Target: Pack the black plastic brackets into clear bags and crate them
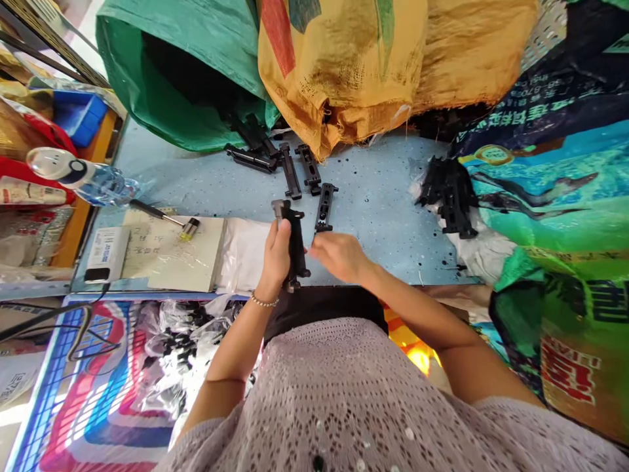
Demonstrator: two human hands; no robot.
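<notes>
My left hand (278,255) is wrapped round a black plastic part (297,246), held upright near the table's front edge. Just right of it, my right hand (340,254) has its fingers pressed together by the part's side; whatever they pinch is too small to make out. Beyond my right hand lies a slotted black piece (325,204), its near end close to the fingers. Several similar black pieces (289,172) are spread on the blue table (378,190) before the open green bag (181,39).
A yellow sack (344,72) stands at the back. Black parts on plastic (449,193) lie at the right. On the left are a bottle (83,177), a screwdriver (160,213), cardboard (196,252) and a small box (108,246). A blue basket (42,387) sits below.
</notes>
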